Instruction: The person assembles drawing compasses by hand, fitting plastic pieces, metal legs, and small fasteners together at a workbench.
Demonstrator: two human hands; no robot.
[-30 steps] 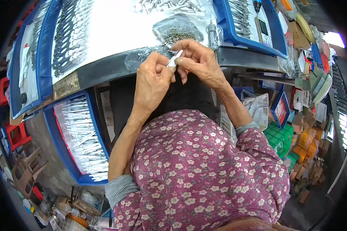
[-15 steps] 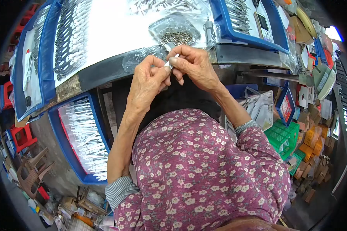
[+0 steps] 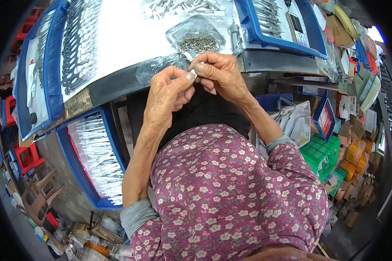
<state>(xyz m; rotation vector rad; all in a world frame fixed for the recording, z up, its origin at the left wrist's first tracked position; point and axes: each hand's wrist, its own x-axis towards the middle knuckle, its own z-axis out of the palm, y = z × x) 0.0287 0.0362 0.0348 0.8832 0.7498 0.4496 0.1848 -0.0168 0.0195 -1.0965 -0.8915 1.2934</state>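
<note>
My left hand [image 3: 170, 93] and my right hand [image 3: 220, 74] meet just in front of the table edge, fingertips pinched together. Between them shows a small white plastic part [image 3: 193, 74], mostly covered by the fingers. Right behind the hands lies an open clear plastic bag [image 3: 174, 32] holding small brass-coloured screws or pins [image 3: 199, 44]. Farther back is a heap of white plastic parts [image 3: 185, 8]. Rows of white pieces [image 3: 88, 39] and dark pieces with oval holes [image 3: 69, 56] lie on the white sheet to the left.
A blue tray [image 3: 287, 48] at the right holds metal pieces and a mobile phone [image 3: 297, 27]. Another blue tray [image 3: 52, 87] stands at the left. Below the table, a blue bin [image 3: 78, 169] contains many white slim parts [image 3: 102, 161]. A green crate [image 3: 320, 152] stands low at right.
Both hands stay together at nearly the same spot. The fingers have shifted slightly, and less of the white part shows between them. The view has moved a little.
</note>
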